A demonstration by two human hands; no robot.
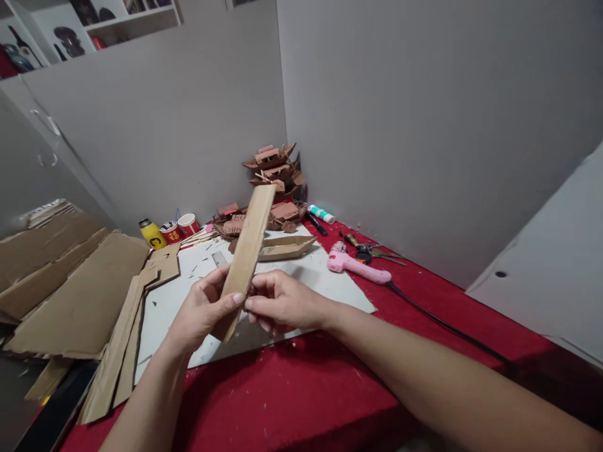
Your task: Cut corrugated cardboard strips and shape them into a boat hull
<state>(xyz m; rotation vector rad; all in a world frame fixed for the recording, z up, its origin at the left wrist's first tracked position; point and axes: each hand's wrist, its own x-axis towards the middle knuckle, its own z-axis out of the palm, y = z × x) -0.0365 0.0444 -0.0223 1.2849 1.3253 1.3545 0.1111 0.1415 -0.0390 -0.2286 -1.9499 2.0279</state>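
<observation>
My left hand [207,304] is closed around a long cardboard strip [249,242], thumb across its face near the lower end. The strip tilts up and away over the white board [174,326]. My right hand [287,302] pinches at the strip's right edge, close to my left thumb; whether a small piece sits between those fingertips I cannot make out. Just behind the strip lies a plain cardboard boat hull [287,249], partly covered by it. Brown model boats with reddish roofs [268,157] are stacked in the corner beyond.
Cardboard sheets [70,295] pile up at the left. A pink glue gun [360,267] with a black cable lies right on the red cloth [282,402]. Pliers [384,252], a black marker [316,224], a white-green tube [321,213], a yellow bottle [151,234] and paper cups [187,223] line the back.
</observation>
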